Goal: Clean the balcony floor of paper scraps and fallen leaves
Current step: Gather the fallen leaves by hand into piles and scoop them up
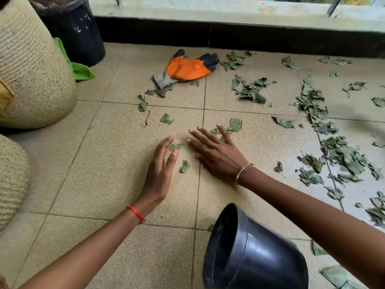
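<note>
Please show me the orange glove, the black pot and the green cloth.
orange glove (187,68), head view, orange palm.
black pot (264,259), head view, outer wall.
green cloth (81,72), head view, lower corner.

Soft daylight — sharp centre, warped edges

Home balcony, tiled floor (125,184), low parapet ledge (229,11), woven planters (31,69), scattered leaves (250,90)

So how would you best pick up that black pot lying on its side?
Probably by the rim: the black pot lies tipped over with its open mouth facing left, so a hand coming from the left could hook fingers inside the lip, thumb outside. Its smooth, rounded wall gives less to hold. The left hand is open and on that side.
</note>
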Demonstrator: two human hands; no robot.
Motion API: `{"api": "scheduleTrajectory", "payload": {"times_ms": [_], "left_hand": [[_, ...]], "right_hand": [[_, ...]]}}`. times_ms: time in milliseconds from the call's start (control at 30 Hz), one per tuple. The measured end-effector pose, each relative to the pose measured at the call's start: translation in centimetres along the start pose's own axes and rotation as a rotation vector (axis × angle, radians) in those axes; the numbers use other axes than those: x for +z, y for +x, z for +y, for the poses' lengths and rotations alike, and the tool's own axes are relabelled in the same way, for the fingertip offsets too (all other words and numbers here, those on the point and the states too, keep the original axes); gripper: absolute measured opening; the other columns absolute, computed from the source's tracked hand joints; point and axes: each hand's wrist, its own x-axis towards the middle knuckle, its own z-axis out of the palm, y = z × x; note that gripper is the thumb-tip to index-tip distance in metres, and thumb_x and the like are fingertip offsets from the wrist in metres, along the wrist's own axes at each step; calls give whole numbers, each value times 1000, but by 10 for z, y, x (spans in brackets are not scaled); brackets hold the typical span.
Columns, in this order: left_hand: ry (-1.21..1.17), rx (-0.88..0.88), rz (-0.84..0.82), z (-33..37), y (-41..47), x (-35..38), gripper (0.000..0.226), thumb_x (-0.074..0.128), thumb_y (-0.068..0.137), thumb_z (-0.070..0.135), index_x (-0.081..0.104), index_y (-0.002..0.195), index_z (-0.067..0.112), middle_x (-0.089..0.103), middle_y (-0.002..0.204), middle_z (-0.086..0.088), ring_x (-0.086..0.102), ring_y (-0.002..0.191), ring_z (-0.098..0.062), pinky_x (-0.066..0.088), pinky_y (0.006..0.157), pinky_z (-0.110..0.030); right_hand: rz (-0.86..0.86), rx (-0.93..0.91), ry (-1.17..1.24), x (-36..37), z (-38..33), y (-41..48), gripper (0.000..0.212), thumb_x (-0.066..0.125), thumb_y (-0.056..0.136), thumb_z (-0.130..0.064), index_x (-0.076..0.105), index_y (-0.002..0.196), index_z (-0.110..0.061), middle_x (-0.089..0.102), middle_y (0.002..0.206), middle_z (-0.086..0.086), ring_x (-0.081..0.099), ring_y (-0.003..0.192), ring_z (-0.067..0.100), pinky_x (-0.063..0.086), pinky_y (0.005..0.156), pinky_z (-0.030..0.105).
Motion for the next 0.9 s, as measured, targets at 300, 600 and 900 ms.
{"api": "scheduleTrajectory", "payload": {"times_ms": [300, 600, 900], "left_hand": [[372, 90, 37, -6, 72, -35, 68, 46, 84, 45, 35, 142, 11, 17, 156, -2, 18, 140, -8, 19, 116, -28], [725, -51, -89, -4, 167, -57, 81, 47, 91, 56, 11, 151, 16, -2, 160, -5, -5, 147, -20, -5, 116, -40], [327, 244, 20, -5, 164, -47, 31, 53, 87, 24, 66, 108, 5, 59, 116, -7, 53, 113, -18, 36, 93, -9]], "right_hand": [[23, 493, 278, 1, 29, -9, 83, 8, 78, -72, 2, 149, -28, -3, 155, -8, -7, 142, 6, -6, 117, 34], [3, 478, 246, 0, 30, -7, 87, 8, 77, -75, 0, 148, -26, -7, 151, -11, -8, 141, 3, -7, 116, 27], [25, 478, 271, 1, 30, -5, 90, 12, 77, -74, 11, 150, -21, 9, 157, -3, 1, 143, 7, -4, 117, 28]]}}
